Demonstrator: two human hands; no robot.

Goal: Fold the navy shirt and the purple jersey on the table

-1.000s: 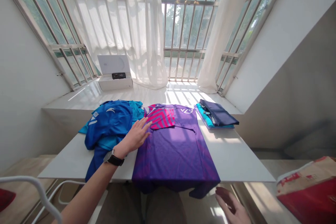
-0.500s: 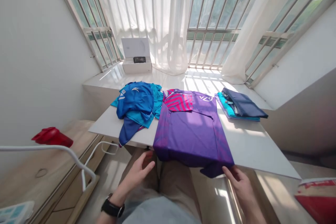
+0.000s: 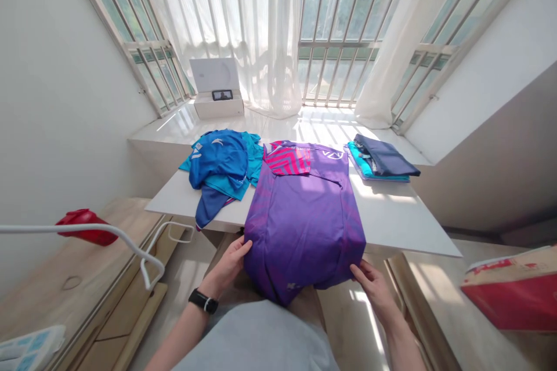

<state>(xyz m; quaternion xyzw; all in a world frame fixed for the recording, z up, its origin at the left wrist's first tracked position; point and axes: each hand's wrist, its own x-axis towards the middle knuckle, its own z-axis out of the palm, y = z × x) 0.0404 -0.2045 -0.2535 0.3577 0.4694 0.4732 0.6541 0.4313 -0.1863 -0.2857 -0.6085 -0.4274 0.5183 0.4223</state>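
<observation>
**Both hands gripping purple jersey**

Purple jersey (image 3: pixel 304 232) lies lower centre, draped over the near edge of white table (image 3: pixel 400 226). Left hand (image 3: pixel 226 269) and right hand (image 3: pixel 374 293) curled closed on its lower corners, fabric held. Blue jersey (image 3: pixel 220 159) just left; folded navy-and-teal clothes (image 3: pixel 380 159) upper right.

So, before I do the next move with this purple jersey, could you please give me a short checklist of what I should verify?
Both hands on the purple jersey: ok. The left hand is at its left side, the right hand at its lower right edge.
Firm grip on the fabric: cannot tell from this view.
Jersey fully on the white table: not ok. Its near end extends past the table edge.
Pink chevron panel lying flat: ok.
Blue and teal garments apart from the jersey: cannot tell. They lie very close.
Folded navy and teal stack apart from the jersey: ok.
</observation>
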